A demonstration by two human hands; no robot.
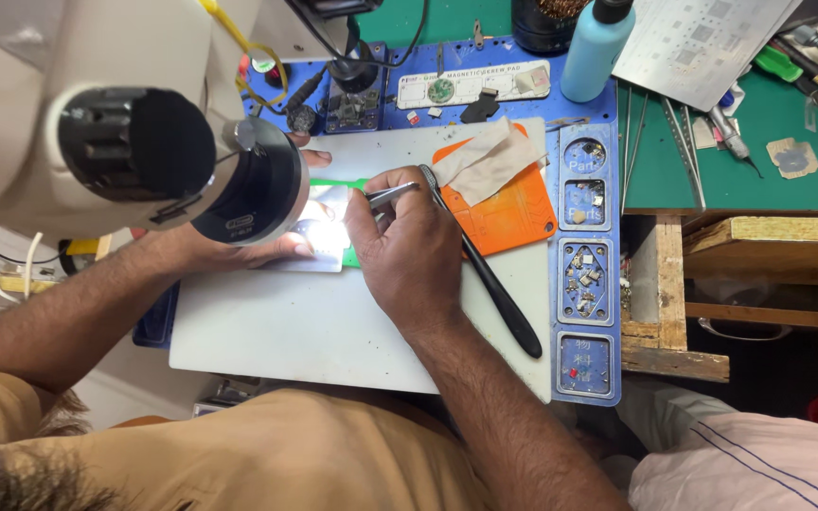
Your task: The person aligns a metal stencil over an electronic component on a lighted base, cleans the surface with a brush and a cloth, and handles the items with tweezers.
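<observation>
Our microscope (97, 132) fills the upper left, its lens barrel at ten o'clock from centre, and it hides much of what lies beneath. The white mat (333, 331) spreads across the middle on a blue tray (587, 284) whose small compartments run down the three o'clock side. Our right forearm comes up from six o'clock, wrist bent, and the right hand (404, 246) sits curled at centre, fingers clenched around tweezers (390, 195) and a black tool (489, 284), whose handle trails toward five o'clock. Our left forearm enters from eight o'clock; the left hand (239, 248) lies flat under the barrel, mostly covered, so we cannot tell how its fingers are set. A fingertip shows at the barrel's far side. The board (328, 227) we work on lies between both hands, just at nine o'clock of the tweezer tips, washed out by the lamp glare; its detail cannot be made out. An orange pad (513, 213) with a cloth lies at one o'clock
</observation>
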